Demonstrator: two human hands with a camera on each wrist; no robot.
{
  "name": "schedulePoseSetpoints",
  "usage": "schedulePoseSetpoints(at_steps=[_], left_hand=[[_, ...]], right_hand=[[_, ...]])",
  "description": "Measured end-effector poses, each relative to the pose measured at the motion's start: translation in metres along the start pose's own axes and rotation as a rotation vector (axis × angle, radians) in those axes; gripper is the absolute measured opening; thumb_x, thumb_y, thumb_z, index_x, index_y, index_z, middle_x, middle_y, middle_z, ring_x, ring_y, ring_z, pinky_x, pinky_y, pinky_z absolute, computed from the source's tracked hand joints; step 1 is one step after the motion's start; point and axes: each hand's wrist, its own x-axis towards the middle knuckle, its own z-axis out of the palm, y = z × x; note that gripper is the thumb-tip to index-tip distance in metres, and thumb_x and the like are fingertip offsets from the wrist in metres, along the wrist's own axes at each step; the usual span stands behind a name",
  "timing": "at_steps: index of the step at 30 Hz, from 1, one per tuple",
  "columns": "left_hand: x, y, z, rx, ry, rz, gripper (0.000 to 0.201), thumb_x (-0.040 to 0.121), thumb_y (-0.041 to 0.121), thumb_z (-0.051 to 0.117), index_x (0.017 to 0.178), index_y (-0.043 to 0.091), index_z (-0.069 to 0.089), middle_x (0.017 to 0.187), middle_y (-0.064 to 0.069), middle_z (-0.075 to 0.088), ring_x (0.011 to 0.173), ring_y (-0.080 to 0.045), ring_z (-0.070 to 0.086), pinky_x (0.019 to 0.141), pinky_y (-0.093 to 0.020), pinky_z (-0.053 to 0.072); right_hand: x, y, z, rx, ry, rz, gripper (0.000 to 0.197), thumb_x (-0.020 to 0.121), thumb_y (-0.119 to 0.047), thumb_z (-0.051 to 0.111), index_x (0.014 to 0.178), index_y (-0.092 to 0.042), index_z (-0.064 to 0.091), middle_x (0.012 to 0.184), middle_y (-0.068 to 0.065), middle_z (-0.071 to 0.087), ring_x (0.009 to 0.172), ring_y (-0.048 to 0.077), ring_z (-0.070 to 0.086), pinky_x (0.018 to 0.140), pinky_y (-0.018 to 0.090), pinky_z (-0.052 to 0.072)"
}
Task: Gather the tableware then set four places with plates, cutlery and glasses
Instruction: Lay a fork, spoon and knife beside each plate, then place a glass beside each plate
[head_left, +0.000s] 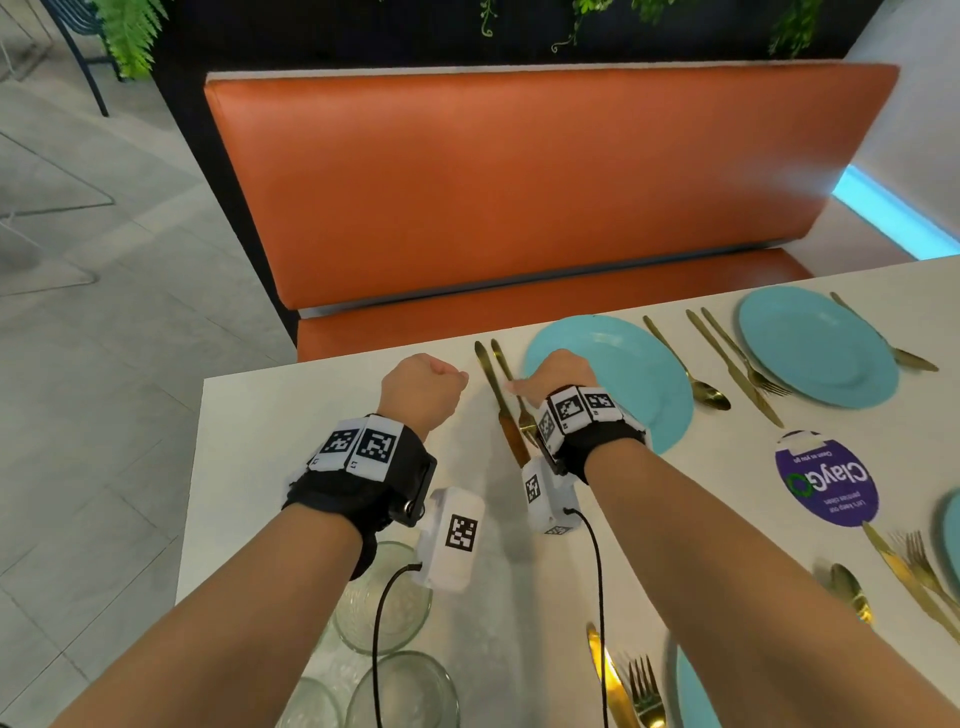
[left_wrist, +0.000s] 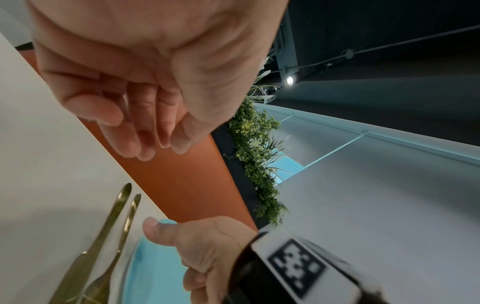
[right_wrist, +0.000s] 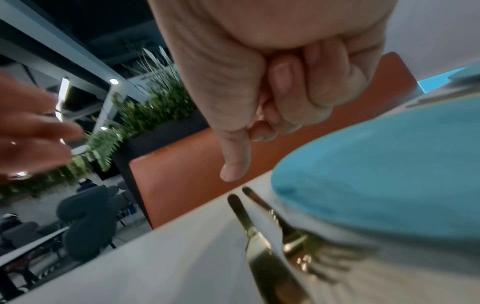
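Note:
My left hand (head_left: 431, 379) hovers over the white table (head_left: 291, 415) near its far edge, fingers curled with the thumb against them (left_wrist: 155, 139), holding nothing. My right hand (head_left: 550, 374) is just right of it over the rim of a teal plate (head_left: 623, 353), fingers curled into the palm and thumb stuck out (right_wrist: 259, 123), also holding nothing. Between the hands a gold knife (head_left: 491, 374) and gold fork (head_left: 501, 358) lie side by side left of that plate. A gold spoon (head_left: 685, 371) lies on the plate's right.
A second teal plate (head_left: 815, 345) with gold cutlery sits further right. More plates (head_left: 691, 696) and cutlery are along the near edge. Several clear glasses (head_left: 382, 597) stand near left under my left forearm. A purple sticker (head_left: 826, 480) marks the table; an orange bench (head_left: 519, 182) is behind.

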Motion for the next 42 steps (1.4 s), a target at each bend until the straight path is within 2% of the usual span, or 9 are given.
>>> schedulePoseSetpoints(at_steps=[5,9,17,22,28,33,38,40,42], left_hand=[[-0.031,0.019,0.009,0.013,-0.058,0.061,0.021,0.091,0.021,0.053,0.071,0.021,0.052,0.091,-0.006,0.064,0.088,-0.022,0.061,0.087,-0.036,0.051],[-0.067,0.037,0.020,0.068,-0.112,0.159,0.027,0.091,0.019,0.052,0.063,0.021,0.051,0.091,-0.008,0.064,0.095,-0.028,0.063,0.091,-0.038,0.051],[-0.154,0.029,0.056,0.131,-0.196,0.294,0.018,0.088,0.018,0.053,0.070,0.016,0.058,0.090,-0.015,0.066,0.087,-0.030,0.063,0.091,-0.041,0.051],[-0.198,-0.016,0.083,0.231,-0.257,0.272,0.016,0.089,0.020,0.053,0.096,0.011,0.064,0.108,-0.005,0.068,0.104,-0.022,0.062,0.093,-0.030,0.049],[-0.223,-0.078,0.090,0.420,-0.310,0.228,0.032,0.095,0.029,0.043,0.109,0.006,0.060,0.113,-0.009,0.066,0.107,-0.025,0.060,0.091,-0.031,0.047],[-0.234,-0.128,0.058,0.463,-0.324,0.119,0.026,0.090,0.027,0.049,0.070,0.014,0.059,0.073,-0.005,0.063,0.076,-0.024,0.062,0.067,-0.028,0.049],[-0.234,-0.174,0.008,0.588,-0.419,-0.182,0.037,0.088,0.034,0.056,0.058,0.014,0.050,0.037,0.006,0.052,0.048,-0.010,0.048,0.044,-0.018,0.037],[-0.234,-0.184,-0.008,0.663,-0.394,-0.215,0.036,0.088,0.041,0.055,0.065,0.013,0.056,0.051,0.004,0.061,0.062,-0.015,0.057,0.053,-0.019,0.041],[-0.233,-0.195,-0.021,0.725,-0.323,-0.247,0.044,0.088,0.049,0.053,0.101,0.008,0.065,0.102,-0.006,0.069,0.100,-0.021,0.063,0.078,-0.024,0.049]], right_hand=[[-0.039,0.031,-0.031,-0.126,0.023,-0.046,0.052,0.082,-0.051,0.063,0.109,-0.007,0.056,0.095,0.005,0.053,0.098,0.024,0.056,0.076,0.028,0.036],[-0.077,0.065,-0.039,-0.203,-0.004,-0.066,0.058,0.081,-0.057,0.060,0.108,-0.007,0.059,0.091,0.004,0.053,0.084,0.019,0.047,0.074,0.027,0.036],[-0.158,0.119,-0.035,-0.074,-0.120,-0.154,0.029,0.082,-0.045,0.066,0.079,-0.017,0.059,0.098,0.004,0.066,0.096,0.020,0.060,0.078,0.031,0.046],[-0.193,0.142,0.002,-0.154,-0.204,-0.245,0.034,0.085,-0.039,0.062,0.110,-0.016,0.061,0.110,0.004,0.065,0.106,0.022,0.060,0.076,0.026,0.042],[-0.223,0.146,0.040,-0.211,-0.260,-0.254,0.015,0.089,-0.022,0.050,0.098,-0.015,0.058,0.110,0.009,0.065,0.101,0.026,0.060,0.074,0.026,0.040],[-0.245,0.144,0.066,-0.033,-0.296,-0.143,0.047,0.081,-0.031,0.070,0.123,-0.021,0.051,0.120,0.005,0.061,0.108,0.020,0.058,0.087,0.026,0.045],[-0.264,0.118,0.079,0.089,-0.326,-0.172,0.069,0.075,-0.032,0.077,0.134,-0.022,0.042,0.125,0.006,0.056,0.115,0.021,0.054,0.095,0.027,0.042],[-0.270,0.106,0.085,0.155,-0.334,-0.193,0.081,0.071,-0.031,0.080,0.138,-0.021,0.037,0.132,0.007,0.051,0.122,0.022,0.049,0.099,0.029,0.040],[-0.276,0.096,0.094,0.208,-0.331,-0.222,0.092,0.067,-0.029,0.083,0.143,-0.019,0.031,0.138,0.006,0.045,0.127,0.022,0.044,0.102,0.029,0.037]])
